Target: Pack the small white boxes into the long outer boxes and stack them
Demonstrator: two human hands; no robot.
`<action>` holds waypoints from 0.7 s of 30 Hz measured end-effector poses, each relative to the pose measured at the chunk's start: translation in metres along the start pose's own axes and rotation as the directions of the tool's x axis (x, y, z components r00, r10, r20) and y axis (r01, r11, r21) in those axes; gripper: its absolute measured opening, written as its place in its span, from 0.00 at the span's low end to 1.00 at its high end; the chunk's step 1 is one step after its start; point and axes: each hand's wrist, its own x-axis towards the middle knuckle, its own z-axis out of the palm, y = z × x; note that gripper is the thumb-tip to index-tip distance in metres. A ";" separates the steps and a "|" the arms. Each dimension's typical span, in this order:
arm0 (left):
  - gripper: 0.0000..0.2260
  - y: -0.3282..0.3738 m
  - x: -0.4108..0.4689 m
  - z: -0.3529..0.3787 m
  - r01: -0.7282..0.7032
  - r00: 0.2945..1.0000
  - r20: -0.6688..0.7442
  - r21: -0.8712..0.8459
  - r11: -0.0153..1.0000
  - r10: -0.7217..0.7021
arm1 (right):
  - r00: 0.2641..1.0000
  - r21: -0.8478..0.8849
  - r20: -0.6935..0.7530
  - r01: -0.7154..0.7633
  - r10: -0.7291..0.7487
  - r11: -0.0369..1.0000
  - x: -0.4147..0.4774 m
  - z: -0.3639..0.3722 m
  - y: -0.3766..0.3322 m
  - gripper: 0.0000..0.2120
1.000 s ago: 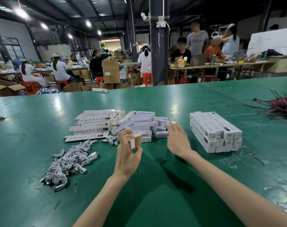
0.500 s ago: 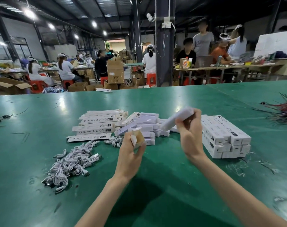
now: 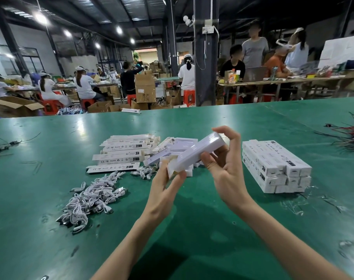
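Right hand (image 3: 226,168) grips a long outer box (image 3: 200,153) above the counter (image 3: 192,229), while the left hand (image 3: 166,186) pinches a small white box (image 3: 172,168) at its open end. Several packed boxes (image 3: 275,164) sit stacked at right; flat sleeves (image 3: 121,152) and loose boxes still remain.

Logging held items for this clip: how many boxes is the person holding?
2. A small white box in the left hand, and a long outer box in the right hand, tilted up above the table. None seems hidden.
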 end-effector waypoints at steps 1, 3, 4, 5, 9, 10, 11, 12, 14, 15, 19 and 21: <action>0.13 0.000 0.000 0.001 0.009 1.000 0.001 -0.004 1.000 -0.009 | 1.000 -0.025 -0.013 0.002 -0.002 1.000 0.001 -0.001 0.002 0.24; 0.21 0.001 0.000 0.002 0.017 1.000 0.005 0.010 1.000 -0.017 | 0.999 -0.063 -0.041 0.008 -0.011 0.998 0.003 -0.003 0.005 0.25; 0.23 0.002 0.000 0.003 0.026 1.000 0.011 0.017 1.000 -0.026 | 0.999 -0.072 -0.052 0.012 -0.016 0.997 0.004 -0.004 0.006 0.24; 0.21 0.003 0.000 0.003 0.029 0.999 0.015 0.019 0.999 -0.030 | 0.998 -0.078 -0.059 0.015 -0.019 0.997 0.004 -0.004 0.007 0.24; 0.22 0.003 0.000 0.002 0.038 0.999 0.021 0.035 0.999 -0.038 | 0.996 -0.143 -0.065 0.049 -0.058 0.989 0.005 -0.006 0.009 0.22; 0.24 0.001 0.000 0.002 0.041 0.999 0.025 0.042 0.998 -0.042 | 0.995 -0.173 -0.053 0.071 -0.081 0.982 0.005 -0.006 0.009 0.23; 0.23 0.001 0.000 0.001 0.041 0.999 0.032 0.045 0.998 -0.043 | 0.994 -0.204 -0.039 0.093 -0.103 0.974 0.004 -0.006 0.009 0.24; 0.21 0.001 -0.001 0.001 0.039 0.998 0.043 0.047 0.998 -0.041 | 0.992 -0.233 -0.023 0.114 -0.123 0.966 0.004 -0.006 0.009 0.25; 0.15 0.002 -0.001 0.001 0.026 0.998 0.053 0.067 0.997 -0.030 | 0.988 -0.284 0.020 0.154 -0.155 0.946 0.002 -0.005 0.011 0.28; 0.12 0.001 -0.002 0.001 0.021 0.998 0.055 0.080 0.997 -0.025 | 0.983 -0.308 0.052 0.181 -0.173 0.934 0.001 -0.005 0.013 0.29; 0.10 -0.001 -0.002 0.003 -0.001 0.998 0.063 0.104 0.995 -0.005 | 0.930 -0.447 0.215 0.366 -0.299 0.816 -0.004 0.000 0.020 0.28; 0.10 -0.002 -0.002 0.004 -0.008 0.998 0.069 0.091 0.996 0.002 | 0.907 -0.520 0.287 0.417 -0.307 0.745 -0.007 0.002 0.024 0.23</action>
